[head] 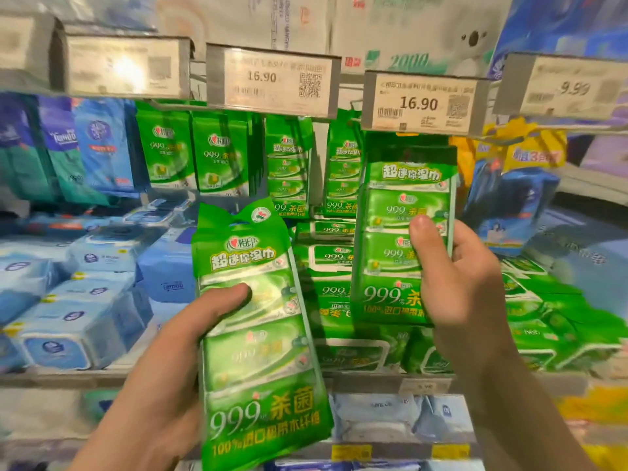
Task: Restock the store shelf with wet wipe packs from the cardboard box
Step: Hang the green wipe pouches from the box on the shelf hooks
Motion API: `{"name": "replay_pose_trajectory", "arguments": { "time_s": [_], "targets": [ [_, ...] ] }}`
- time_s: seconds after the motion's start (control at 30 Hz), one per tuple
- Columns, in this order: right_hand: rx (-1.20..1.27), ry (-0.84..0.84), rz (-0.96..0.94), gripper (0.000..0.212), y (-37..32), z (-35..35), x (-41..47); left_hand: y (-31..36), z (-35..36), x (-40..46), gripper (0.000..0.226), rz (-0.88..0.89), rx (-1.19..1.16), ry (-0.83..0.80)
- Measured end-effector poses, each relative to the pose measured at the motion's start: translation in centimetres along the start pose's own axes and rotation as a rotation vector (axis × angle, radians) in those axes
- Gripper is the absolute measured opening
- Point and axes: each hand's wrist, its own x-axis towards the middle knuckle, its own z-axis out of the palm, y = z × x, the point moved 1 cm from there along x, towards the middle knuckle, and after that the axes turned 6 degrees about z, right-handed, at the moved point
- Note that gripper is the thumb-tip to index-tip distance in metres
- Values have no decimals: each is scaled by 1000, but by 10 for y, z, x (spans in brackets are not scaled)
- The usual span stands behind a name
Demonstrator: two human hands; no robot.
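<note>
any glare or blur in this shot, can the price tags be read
Head view: glare washes out the left price tag; the middle tags read 16.90; the edges smear and shelf lines bow from the wide lens; the pack in the left hand stays sharp.

— Left hand [176, 362]?
— Lower centre-left, forearm from bottom edge, thumb on front, grip closed on a pack.
— Right hand [458, 283]?
— Centre-right, raised higher, thumb up front, gripping too.

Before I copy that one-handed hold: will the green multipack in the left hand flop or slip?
Probably a little floppy: the green multipack is a tall soft strip of stacked packs. Its glossy film may be slippery, so the left hand pinches it with the thumb across the front.
</note>
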Motion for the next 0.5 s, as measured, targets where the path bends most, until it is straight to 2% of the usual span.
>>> {"name": "replay_pose_trajectory", "arguments": {
  "time_s": [0.03, 0.07, 0.1, 0.13, 0.17, 0.2, 0.3, 0.33, 0.37, 0.47, 0.5],
  "targets": [
    [13, -16, 10, 34, 2, 2, 2, 3, 3, -4, 90, -24, 21, 44],
    [26, -24, 19, 33, 4, 4, 5, 5, 2, -1, 48, 0, 24, 57],
    [34, -18, 34, 31, 6, 6, 9, 8, 2, 1, 39, -14, 48, 62],
    [39, -6, 52, 29, 8, 9, 13, 10, 5, 4, 38, -22, 65, 111],
    [39, 3, 65, 27, 10, 12, 17, 10, 3, 6, 38, -14, 38, 88],
    [45, 2, 73, 26, 13, 15, 20, 10, 0, 7, 39, -49, 124, 102],
    [104, -27, 107, 27, 22, 22, 18, 17, -2, 14, 65, -51, 145, 95],
    [112, -41, 126, 29, 26, 23, 15, 17, -5, 13, 60, -64, 192, 98],
    [91, -56, 136, 31, 31, 24, 12, 22, -5, 11, 47, -81, 221, 90],
    [59, -140, 154, 39, 44, 28, 5, 15, -13, 19, 65, -65, 184, 85],
    [90, -157, 201, 48, 49, 29, 4, 17, -14, 20, 55, -39, 234, 71]
  ]
}}
